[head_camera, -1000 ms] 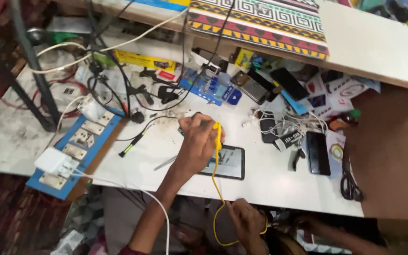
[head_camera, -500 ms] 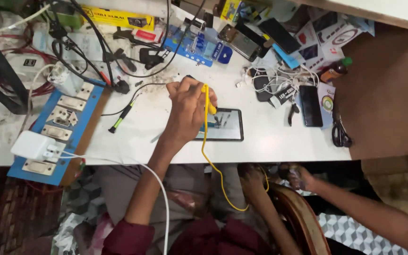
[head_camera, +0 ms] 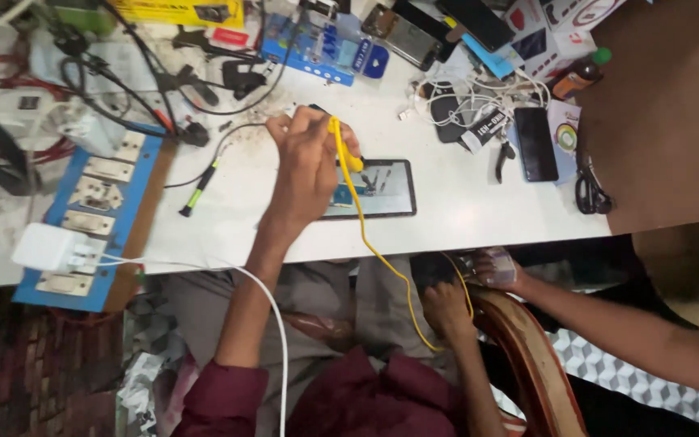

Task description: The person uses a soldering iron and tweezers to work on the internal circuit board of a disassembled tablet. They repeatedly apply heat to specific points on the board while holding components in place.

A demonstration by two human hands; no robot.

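Observation:
My left hand (head_camera: 307, 166) is closed around a yellow pen-like tool (head_camera: 343, 144) and rests on the white table (head_camera: 463, 210). The tool's tip sits over an opened phone (head_camera: 382, 188) lying flat there. A yellow cable (head_camera: 382, 255) runs from the tool over the table edge down to my right hand (head_camera: 446, 309). That hand is below the table edge and grips a small dark device (head_camera: 428, 271). Another person's hand (head_camera: 495, 269) reaches in from the right, close beside my right hand, holding something small.
A blue board of sockets (head_camera: 95, 210) with a white charger (head_camera: 50, 247) lies at the left. Black cables and clips (head_camera: 163, 81) crowd the back. A black phone (head_camera: 535, 144), scissors (head_camera: 588, 190), white cords (head_camera: 463, 105) and boxes sit at the right. A wooden chair back (head_camera: 527, 348) curves below.
The view has tilted down, so the table sits higher in frame. My left hand keeps the yellow tool over the phone. The other person's hand has come closer to my right hand.

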